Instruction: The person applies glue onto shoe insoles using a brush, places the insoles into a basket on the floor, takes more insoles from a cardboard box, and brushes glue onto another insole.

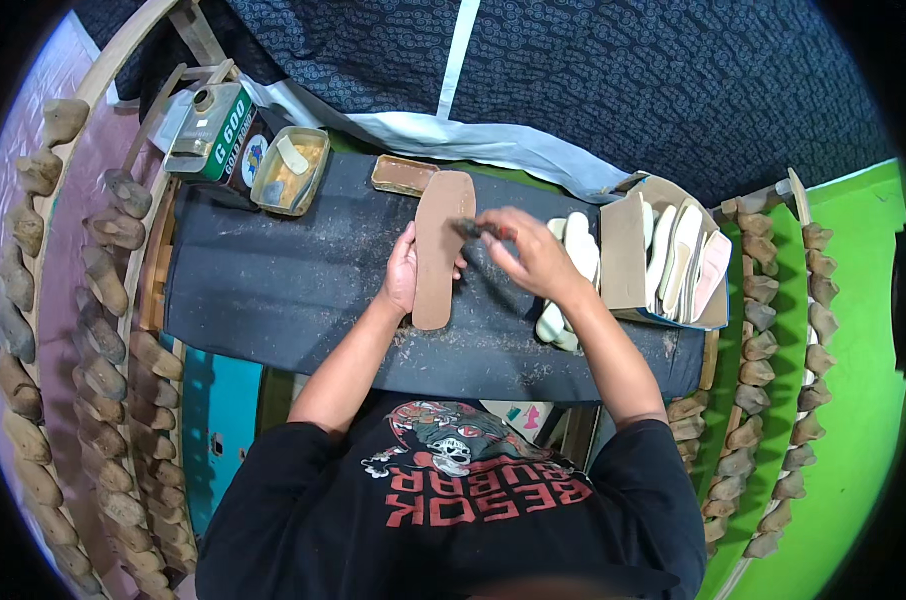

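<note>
A brown shoe sole (pixel 437 280) stands nearly lengthwise before me, over the dark table. My left hand (pixel 402 272) grips it from its left side, with fingertips showing past its right edge. From the right, my right hand (pixel 533 250) is closed around a small brush (pixel 468 228) with dark bristles and a reddish handle. The bristle end meets or hovers just over the upper part of the sole; I cannot tell which. Right of that hand lies a pile of pale cream insoles (pixel 553 322), partly hidden by my right forearm.
Dark cloth (pixel 273 270) covers the table, strewn with scraps. At the back left stand a metal can (pixel 203 135) and a tub of yellowish paste (pixel 318 165). A small brown tray (pixel 388 172) lies behind the sole. An open carton (pixel 623 250) holds insoles. Racks of shoe lasts (pixel 103 375) flank me.
</note>
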`<state>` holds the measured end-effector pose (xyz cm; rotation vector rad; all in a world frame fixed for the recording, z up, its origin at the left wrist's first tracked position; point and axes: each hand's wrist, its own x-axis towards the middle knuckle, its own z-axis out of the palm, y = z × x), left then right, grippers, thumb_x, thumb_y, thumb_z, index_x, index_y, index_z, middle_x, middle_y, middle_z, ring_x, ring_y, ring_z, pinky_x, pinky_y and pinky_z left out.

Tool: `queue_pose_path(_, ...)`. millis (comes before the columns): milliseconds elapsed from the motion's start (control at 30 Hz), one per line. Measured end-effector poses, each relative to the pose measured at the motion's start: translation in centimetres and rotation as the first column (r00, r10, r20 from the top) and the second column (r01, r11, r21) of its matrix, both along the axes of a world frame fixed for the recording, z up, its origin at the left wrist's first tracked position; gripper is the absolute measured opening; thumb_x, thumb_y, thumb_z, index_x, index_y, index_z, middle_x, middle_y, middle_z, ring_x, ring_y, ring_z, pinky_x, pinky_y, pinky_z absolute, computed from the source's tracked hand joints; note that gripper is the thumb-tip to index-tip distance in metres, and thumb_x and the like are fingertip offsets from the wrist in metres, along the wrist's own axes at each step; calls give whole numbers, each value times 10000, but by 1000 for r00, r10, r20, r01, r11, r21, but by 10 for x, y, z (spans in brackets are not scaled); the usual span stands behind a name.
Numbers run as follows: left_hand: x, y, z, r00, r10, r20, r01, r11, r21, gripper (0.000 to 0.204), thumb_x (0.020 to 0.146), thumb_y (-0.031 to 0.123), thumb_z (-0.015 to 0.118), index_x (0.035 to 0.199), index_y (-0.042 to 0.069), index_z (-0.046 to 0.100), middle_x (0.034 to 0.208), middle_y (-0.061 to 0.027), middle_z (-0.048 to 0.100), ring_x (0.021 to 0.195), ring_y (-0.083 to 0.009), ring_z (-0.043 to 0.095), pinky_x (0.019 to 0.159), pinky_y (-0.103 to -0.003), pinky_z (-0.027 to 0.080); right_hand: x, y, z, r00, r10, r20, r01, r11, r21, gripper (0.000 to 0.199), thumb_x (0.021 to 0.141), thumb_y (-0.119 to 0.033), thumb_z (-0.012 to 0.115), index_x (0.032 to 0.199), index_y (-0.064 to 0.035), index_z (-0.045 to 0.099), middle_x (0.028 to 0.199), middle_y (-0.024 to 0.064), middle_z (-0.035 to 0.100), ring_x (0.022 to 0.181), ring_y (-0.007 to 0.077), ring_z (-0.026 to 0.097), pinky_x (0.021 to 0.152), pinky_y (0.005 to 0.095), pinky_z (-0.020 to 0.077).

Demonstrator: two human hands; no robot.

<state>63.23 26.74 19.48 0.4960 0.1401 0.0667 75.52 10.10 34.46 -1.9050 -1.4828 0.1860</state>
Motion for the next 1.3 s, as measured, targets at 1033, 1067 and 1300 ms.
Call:
queue_pose_path(1033, -2, 8, -2, 996, -66, 67, 69, 997, -29, 645, 1053, 550, 309, 1300, 27, 595, 1018, -159, 704, 845, -286, 705, 730, -396, 600, 39, 56, 13, 951, -71, 299, 34, 991, 128, 161, 903, -75, 645, 1041, 1, 618, 975, 186, 669, 857, 359, 663, 762, 420, 534)
queue_pose_path(1067, -3, 10, -2, 996, -66, 54, 67, 997, -22, 645, 1052, 551, 309, 1299, 29, 597, 1017, -157, 704, 846, -285, 706, 733, -394, 599, 29, 54, 13, 955, -27, 295, 0, 996, 88, 156, 895, -68, 651, 1029, 0, 614, 971, 186, 667, 860, 363, 661, 759, 422, 534)
queue_pose_path(1300, -4, 26, 4, 994, 44, -103, -57, 990, -126, 644, 1047, 562, 315, 1286, 40, 607, 1025, -142, 706, 850, -275, 708, 743, -387, 597, -20, 51, 8, 980, 200, 24, -201, 979, 48, 176, 903, -114, 624, 1038, -1, 622, 935, 201, 665, 877, 381, 669, 822, 445, 547)
